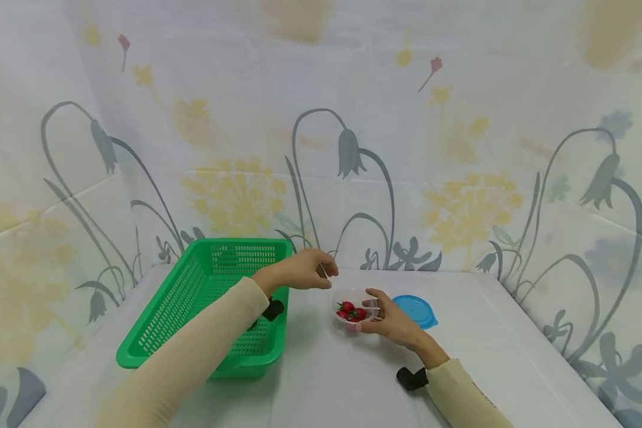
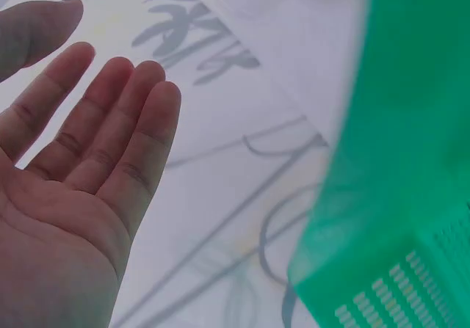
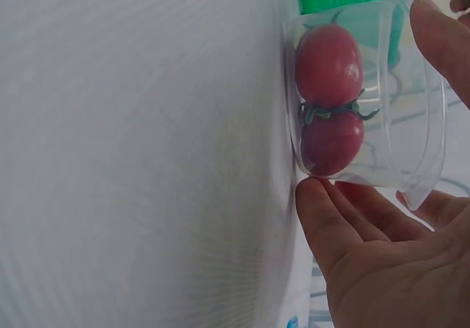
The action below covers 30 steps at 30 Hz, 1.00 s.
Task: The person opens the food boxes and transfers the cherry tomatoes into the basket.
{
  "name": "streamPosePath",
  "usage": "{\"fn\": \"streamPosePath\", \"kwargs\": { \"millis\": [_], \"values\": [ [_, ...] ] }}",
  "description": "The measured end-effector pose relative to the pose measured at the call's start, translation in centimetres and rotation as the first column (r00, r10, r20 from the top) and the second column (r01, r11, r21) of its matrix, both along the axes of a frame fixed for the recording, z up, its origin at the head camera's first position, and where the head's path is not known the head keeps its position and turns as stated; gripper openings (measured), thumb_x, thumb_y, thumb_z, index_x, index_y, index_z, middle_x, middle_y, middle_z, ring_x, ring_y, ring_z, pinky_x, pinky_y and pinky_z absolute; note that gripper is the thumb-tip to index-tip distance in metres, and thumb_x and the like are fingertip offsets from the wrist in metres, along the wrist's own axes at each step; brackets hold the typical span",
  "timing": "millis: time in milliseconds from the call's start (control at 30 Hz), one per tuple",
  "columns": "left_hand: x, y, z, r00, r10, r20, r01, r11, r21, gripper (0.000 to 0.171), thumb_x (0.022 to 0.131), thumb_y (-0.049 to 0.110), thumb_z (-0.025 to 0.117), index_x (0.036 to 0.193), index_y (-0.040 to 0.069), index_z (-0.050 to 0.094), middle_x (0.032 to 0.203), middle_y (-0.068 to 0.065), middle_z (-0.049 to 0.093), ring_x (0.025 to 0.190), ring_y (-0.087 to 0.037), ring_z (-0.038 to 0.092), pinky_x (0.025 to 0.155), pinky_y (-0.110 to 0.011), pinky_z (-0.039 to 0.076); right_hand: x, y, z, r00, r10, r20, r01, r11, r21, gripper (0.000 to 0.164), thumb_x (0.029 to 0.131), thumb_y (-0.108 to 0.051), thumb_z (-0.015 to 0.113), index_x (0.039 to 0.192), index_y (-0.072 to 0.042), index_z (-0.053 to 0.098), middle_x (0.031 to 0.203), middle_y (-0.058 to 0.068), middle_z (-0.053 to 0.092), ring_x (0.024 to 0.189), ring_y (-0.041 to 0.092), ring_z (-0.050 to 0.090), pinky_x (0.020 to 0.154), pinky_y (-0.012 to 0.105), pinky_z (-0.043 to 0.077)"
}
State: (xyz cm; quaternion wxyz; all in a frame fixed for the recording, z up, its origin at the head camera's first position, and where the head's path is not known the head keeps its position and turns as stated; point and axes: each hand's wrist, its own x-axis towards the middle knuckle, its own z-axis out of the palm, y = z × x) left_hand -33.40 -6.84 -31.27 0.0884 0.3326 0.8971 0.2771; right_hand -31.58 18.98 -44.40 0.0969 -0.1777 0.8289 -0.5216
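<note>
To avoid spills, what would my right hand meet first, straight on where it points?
Likely the clear tub of tomatoes; your right hand seems to hold it by the side.

A white backdrop (image 1: 321,71) with a few creases stands behind a white table surface (image 1: 342,380), which shows a fine weave up close. Printed across the backdrop are drooping grey bellflowers (image 1: 349,153) on arched stems, with large yellow flower heads (image 1: 241,199) between them. Higher up are small red blossoms (image 1: 436,64) and blurred tan patches (image 1: 298,21).
</note>
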Motion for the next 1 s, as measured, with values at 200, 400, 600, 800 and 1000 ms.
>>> {"fn": "streamPosePath", "kwargs": {
  "millis": [200, 400, 600, 800, 1000],
  "values": [
    [-0.3, 2.5, -1.0, 0.999, 0.013, 0.050, -0.011, 0.999, -0.052, 0.020, 0.084, 0.009, 0.072, 0.102, 0.015, 0.067, 0.100, 0.005, 0.063, 0.092, -0.012, 0.061, 0.073, -0.023, 0.053, -0.1, 0.1, -0.2, 1.000, 0.006, 0.002, -0.006, 1.000, -0.007, 0.089, 0.080, -0.028, 0.078, 0.148, -0.006, 0.024, 0.139, 0.019, 0.044, 0.126, 0.036, 0.046, 0.103, 0.052, 0.037],
    [-0.7, 4.1, -2.2, 0.998, 0.021, 0.056, -0.015, 0.992, -0.122, 0.021, 0.082, 0.008, 0.074, 0.100, 0.015, 0.067, 0.097, 0.005, 0.063, 0.091, -0.014, 0.059, 0.067, -0.022, 0.052, 0.0, 0.1, -0.1, 1.000, 0.004, -0.018, -0.004, 1.000, 0.002, 0.088, 0.080, -0.026, 0.078, 0.148, -0.008, 0.025, 0.138, 0.018, 0.045, 0.126, 0.037, 0.046, 0.100, 0.052, 0.040],
    [-0.8, 5.6, -3.4, 0.997, 0.013, 0.072, 0.000, 0.983, -0.183, 0.025, 0.082, 0.006, 0.073, 0.106, 0.011, 0.067, 0.102, 0.000, 0.062, 0.093, -0.015, 0.056, 0.070, -0.023, 0.051, 0.1, 0.1, -0.1, 1.000, -0.004, -0.011, 0.004, 1.000, -0.016, 0.087, 0.080, -0.023, 0.078, 0.148, -0.008, 0.025, 0.138, 0.018, 0.046, 0.124, 0.037, 0.047, 0.097, 0.053, 0.043],
    [-1.1, 6.9, -4.9, 0.995, 0.017, 0.098, 0.003, 0.980, -0.197, 0.033, 0.080, 0.003, 0.074, 0.112, 0.010, 0.067, 0.112, -0.008, 0.062, 0.093, -0.015, 0.056, 0.074, -0.026, 0.052, 0.1, 0.3, -0.1, 1.000, 0.006, -0.013, -0.006, 1.000, -0.006, 0.086, 0.080, -0.026, 0.078, 0.147, -0.010, 0.026, 0.136, 0.016, 0.046, 0.124, 0.034, 0.048, 0.099, 0.049, 0.042],
    [-1.6, 7.7, -6.1, 0.992, 0.045, 0.119, -0.023, 0.982, -0.186, 0.034, 0.077, 0.004, 0.076, 0.109, 0.015, 0.069, 0.109, -0.005, 0.063, 0.093, -0.015, 0.056, 0.075, -0.027, 0.052, 0.3, 0.4, 0.3, 0.999, 0.045, -0.017, -0.045, 0.999, -0.027, 0.082, 0.080, -0.024, 0.078, 0.146, -0.013, 0.029, 0.136, 0.015, 0.047, 0.124, 0.033, 0.049, 0.099, 0.048, 0.042]
  ]
}}
